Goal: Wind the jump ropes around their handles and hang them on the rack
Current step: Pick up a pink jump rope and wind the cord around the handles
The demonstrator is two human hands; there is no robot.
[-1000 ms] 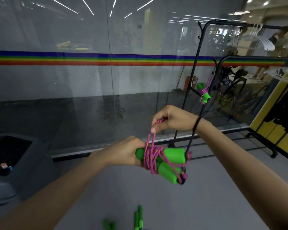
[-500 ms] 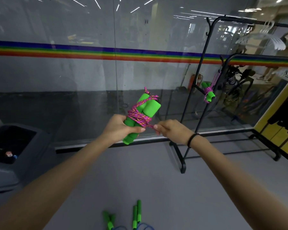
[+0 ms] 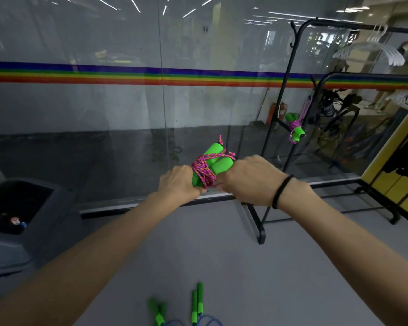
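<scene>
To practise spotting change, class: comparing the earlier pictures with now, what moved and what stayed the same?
The left hand swung the handles from lying sideways to pointing up. The right hand dropped from above them to their right side, pinching the rope. The left hand's grip, the hung rope on the rack and the floor ropes stayed.

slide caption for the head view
Left hand holds the green handles, right hand pinches the pink rope; another bundle hangs on the rack.
</scene>
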